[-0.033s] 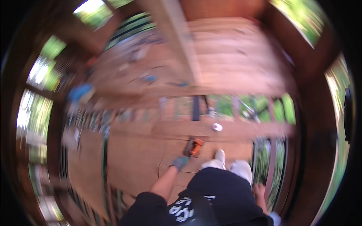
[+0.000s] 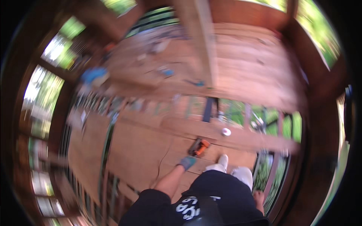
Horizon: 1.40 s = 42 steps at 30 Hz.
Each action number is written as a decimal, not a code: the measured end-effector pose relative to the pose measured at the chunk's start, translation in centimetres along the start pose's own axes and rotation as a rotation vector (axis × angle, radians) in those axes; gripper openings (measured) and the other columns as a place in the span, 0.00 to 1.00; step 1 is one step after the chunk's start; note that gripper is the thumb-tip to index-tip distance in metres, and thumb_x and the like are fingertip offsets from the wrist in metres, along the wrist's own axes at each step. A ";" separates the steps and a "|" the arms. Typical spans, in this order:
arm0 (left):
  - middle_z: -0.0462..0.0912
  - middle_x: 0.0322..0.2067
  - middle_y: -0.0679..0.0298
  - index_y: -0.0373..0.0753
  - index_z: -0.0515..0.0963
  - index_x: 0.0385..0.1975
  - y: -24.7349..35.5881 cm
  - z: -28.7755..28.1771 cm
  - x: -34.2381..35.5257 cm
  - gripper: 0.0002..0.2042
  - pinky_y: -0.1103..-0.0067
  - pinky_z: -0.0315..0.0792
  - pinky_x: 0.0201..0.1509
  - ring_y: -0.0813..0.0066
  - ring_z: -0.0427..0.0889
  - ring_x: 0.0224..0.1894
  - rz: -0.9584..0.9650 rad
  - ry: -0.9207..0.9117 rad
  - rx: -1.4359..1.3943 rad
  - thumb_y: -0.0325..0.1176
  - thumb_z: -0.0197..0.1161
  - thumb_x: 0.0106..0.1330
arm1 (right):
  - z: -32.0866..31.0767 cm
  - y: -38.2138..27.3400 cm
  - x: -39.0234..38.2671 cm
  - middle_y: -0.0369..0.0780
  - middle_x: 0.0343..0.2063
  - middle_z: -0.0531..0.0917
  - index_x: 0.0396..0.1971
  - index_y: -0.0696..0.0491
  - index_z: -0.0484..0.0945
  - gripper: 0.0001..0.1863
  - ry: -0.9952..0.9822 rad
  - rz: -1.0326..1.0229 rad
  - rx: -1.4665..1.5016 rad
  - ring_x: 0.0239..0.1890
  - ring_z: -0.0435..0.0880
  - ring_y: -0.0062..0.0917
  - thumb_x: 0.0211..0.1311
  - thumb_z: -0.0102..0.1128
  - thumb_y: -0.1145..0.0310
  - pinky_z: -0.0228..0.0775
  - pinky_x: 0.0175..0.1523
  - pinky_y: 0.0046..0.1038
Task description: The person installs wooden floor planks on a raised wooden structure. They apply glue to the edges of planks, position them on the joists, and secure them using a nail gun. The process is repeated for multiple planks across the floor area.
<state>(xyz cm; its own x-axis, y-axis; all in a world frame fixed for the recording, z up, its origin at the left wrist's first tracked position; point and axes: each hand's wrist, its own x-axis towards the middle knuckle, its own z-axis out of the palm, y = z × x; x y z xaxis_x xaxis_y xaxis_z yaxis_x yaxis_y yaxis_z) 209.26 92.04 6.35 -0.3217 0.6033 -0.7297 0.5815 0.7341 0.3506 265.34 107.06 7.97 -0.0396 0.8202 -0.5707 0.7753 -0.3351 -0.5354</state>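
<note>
My left hand (image 2: 187,162), in a teal glove, is closed on an orange-and-dark power tool (image 2: 200,146), held low over the plywood decking. A thin cord or hose (image 2: 161,165) runs on the boards beside it. Above the tool, a small white round object (image 2: 226,132) sits on a plank. My right hand (image 2: 258,196), bare, hangs by my right leg at the lower edge; its fingers are too blurred to read. My feet in white shoes (image 2: 223,161) are just right of the tool.
A raised wooden platform (image 2: 256,64) spans the top, crossed by a post (image 2: 201,45), with blurred blue items (image 2: 94,75) at left. Slatted gaps (image 2: 233,113) show greenery below the planks. Dark timber posts (image 2: 320,132) and railings surround the space. A plywood sheet (image 2: 85,150) lies at lower left.
The whole view has turned slightly, the scene shifting right and tilting clockwise. My left hand and the tool appear a little farther right in the picture.
</note>
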 end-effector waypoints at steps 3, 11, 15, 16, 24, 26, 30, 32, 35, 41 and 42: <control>0.85 0.41 0.52 0.40 0.82 0.42 3.2 5.3 -3.6 0.22 0.67 0.75 0.51 0.56 0.85 0.44 -0.166 0.129 -0.384 0.51 0.52 0.64 | -3.0 -3.9 5.6 0.40 0.20 0.78 0.34 0.62 0.77 0.09 -0.189 0.068 0.093 0.16 0.77 0.25 0.61 0.55 0.70 0.67 0.19 0.27; 0.82 0.52 0.50 0.37 0.80 0.51 -1.0 14.4 -10.6 0.27 0.65 0.69 0.63 0.54 0.79 0.58 -0.713 0.187 -0.582 0.54 0.47 0.68 | -5.4 -16.4 20.6 0.43 0.24 0.82 0.38 0.62 0.78 0.12 -0.404 -0.123 -0.087 0.21 0.82 0.26 0.64 0.58 0.67 0.72 0.22 0.27; 0.75 0.60 0.50 0.37 0.76 0.58 -1.5 21.2 -10.2 0.29 0.64 0.65 0.67 0.52 0.72 0.65 -0.981 0.055 -0.622 0.52 0.46 0.68 | -4.9 -19.4 25.0 0.43 0.28 0.83 0.43 0.62 0.77 0.14 -0.445 -0.170 -0.020 0.24 0.83 0.26 0.66 0.57 0.67 0.71 0.24 0.26; 0.73 0.62 0.49 0.37 0.75 0.59 -1.2 22.3 -9.6 0.30 0.64 0.62 0.70 0.50 0.70 0.67 -0.964 0.036 -0.686 0.53 0.48 0.66 | -4.8 -19.7 25.3 0.43 0.30 0.83 0.44 0.62 0.77 0.14 -0.453 -0.169 0.009 0.24 0.82 0.26 0.66 0.57 0.67 0.71 0.24 0.26; 0.84 0.50 0.53 0.38 0.80 0.51 9.4 14.3 -6.6 0.23 0.68 0.72 0.59 0.58 0.81 0.55 -0.564 0.255 -0.779 0.50 0.50 0.70 | -7.5 -18.5 26.4 0.43 0.19 0.80 0.26 0.61 0.78 0.09 -0.634 -0.154 -0.222 0.16 0.80 0.28 0.57 0.58 0.69 0.71 0.18 0.28; 0.85 0.48 0.53 0.38 0.80 0.50 12.1 11.0 -6.9 0.23 0.70 0.73 0.58 0.60 0.82 0.53 -0.501 0.382 -0.912 0.50 0.53 0.69 | -8.6 -17.7 27.4 0.43 0.20 0.81 0.25 0.61 0.78 0.10 -0.605 -0.154 -0.362 0.16 0.81 0.29 0.58 0.59 0.68 0.72 0.18 0.29; 0.85 0.46 0.53 0.38 0.81 0.48 13.8 8.4 -7.1 0.23 0.70 0.73 0.57 0.62 0.83 0.52 -0.504 0.443 -0.935 0.51 0.55 0.68 | -9.3 -17.1 30.1 0.43 0.23 0.81 0.32 0.62 0.78 0.11 -0.607 -0.088 -0.290 0.16 0.81 0.29 0.61 0.59 0.68 0.74 0.19 0.29; 0.85 0.46 0.53 0.38 0.82 0.48 13.2 9.3 -7.2 0.23 0.70 0.73 0.57 0.61 0.83 0.52 -0.574 0.390 -0.904 0.52 0.55 0.67 | -8.9 -17.3 31.5 0.44 0.25 0.82 0.38 0.62 0.78 0.12 -0.588 -0.015 -0.190 0.17 0.81 0.29 0.62 0.59 0.68 0.75 0.20 0.29; 0.84 0.49 0.51 0.38 0.81 0.49 12.3 12.2 -7.8 0.25 0.68 0.71 0.60 0.57 0.81 0.55 -0.674 0.312 -0.848 0.53 0.53 0.66 | -7.8 -18.4 33.1 0.44 0.29 0.82 0.44 0.62 0.76 0.15 -0.578 0.031 -0.127 0.22 0.83 0.29 0.63 0.59 0.68 0.75 0.22 0.28; 0.80 0.55 0.47 0.38 0.80 0.52 12.6 16.0 -9.6 0.28 0.65 0.66 0.66 0.51 0.77 0.61 -0.831 0.225 -0.785 0.55 0.49 0.65 | -5.7 -21.5 34.3 0.46 0.32 0.83 0.45 0.63 0.75 0.16 -0.640 -0.068 -0.163 0.25 0.84 0.32 0.64 0.59 0.66 0.75 0.25 0.30; 0.79 0.56 0.47 0.38 0.80 0.53 12.7 16.1 -9.7 0.28 0.65 0.66 0.66 0.50 0.76 0.61 -0.844 0.213 -0.789 0.55 0.48 0.65 | -5.5 -21.9 34.4 0.46 0.32 0.83 0.45 0.63 0.75 0.16 -0.651 -0.075 -0.174 0.25 0.84 0.32 0.64 0.59 0.66 0.75 0.25 0.30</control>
<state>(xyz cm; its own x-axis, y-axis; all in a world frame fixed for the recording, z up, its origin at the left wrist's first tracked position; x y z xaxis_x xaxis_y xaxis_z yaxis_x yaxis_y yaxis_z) 231.83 90.51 8.48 -0.5455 -0.1818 -0.8181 -0.4757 0.8708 0.1237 250.46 145.17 3.54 -0.4264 0.3732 -0.8239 0.8437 -0.1644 -0.5111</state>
